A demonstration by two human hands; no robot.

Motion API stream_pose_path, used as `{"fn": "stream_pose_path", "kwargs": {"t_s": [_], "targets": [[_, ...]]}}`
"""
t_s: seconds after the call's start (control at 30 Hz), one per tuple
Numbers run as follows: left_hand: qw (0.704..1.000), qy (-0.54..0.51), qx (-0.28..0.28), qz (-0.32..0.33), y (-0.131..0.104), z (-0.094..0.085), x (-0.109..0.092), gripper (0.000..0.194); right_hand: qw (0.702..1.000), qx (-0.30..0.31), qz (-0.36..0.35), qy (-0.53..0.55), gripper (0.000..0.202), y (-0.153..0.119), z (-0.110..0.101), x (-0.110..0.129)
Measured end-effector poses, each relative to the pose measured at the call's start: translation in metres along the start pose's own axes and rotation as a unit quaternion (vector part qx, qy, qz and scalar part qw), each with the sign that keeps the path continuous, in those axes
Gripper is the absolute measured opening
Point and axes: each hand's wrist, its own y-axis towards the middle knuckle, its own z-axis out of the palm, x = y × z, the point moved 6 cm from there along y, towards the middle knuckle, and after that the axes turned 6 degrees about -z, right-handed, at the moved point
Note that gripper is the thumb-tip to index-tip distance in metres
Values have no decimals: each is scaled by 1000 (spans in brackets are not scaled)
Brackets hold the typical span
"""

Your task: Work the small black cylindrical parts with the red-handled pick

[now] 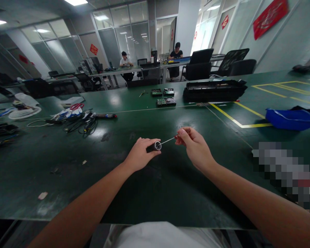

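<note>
Near the middle of the green table, my left hand (141, 154) is closed around a dark cylinder (151, 148) whose open end has a bright, light-coloured rim and faces right. My right hand (193, 146) pinches the handle of a thin metal rod (167, 140), like a small screwdriver; most of the handle is hidden by the fingers. The rod's far tip reaches into or against the cylinder's open end; which of the two is too small to tell. Both hands are held above the table surface, a short distance apart.
Circuit boards (166, 102) and a long black housing (214, 91) lie on the far side of the green table (134, 120). A blue bin (291, 119) stands right. Cables (86, 124), red-handled scissors (76, 106) and a white fan-like part (25, 112) lie left. Two people sit in the background.
</note>
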Motion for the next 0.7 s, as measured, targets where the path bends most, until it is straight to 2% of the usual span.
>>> {"fn": "stream_pose_path", "kwargs": {"t_s": [0.13, 0.3, 0.43, 0.53, 0.7], "targets": [[1000, 7, 7, -8, 0, 0, -1, 42, 999, 21, -13, -25, 31, 0, 0, 9], [1000, 15, 4, -8, 0, 0, -1, 41, 975, 7, -56, -216, 44, -3, -7, 28], [1000, 17, -7, -10, 0, 0, 1, 40, 952, -4, -102, -287, 50, -5, -7, 35], [1000, 21, -7, -13, 0, -1, 3, 40, 946, 10, -118, -303, 45, -6, -3, 35], [1000, 19, -1, -11, 1, 0, 4, 41, 955, 54, -131, -262, 21, -7, 3, 36]]}}
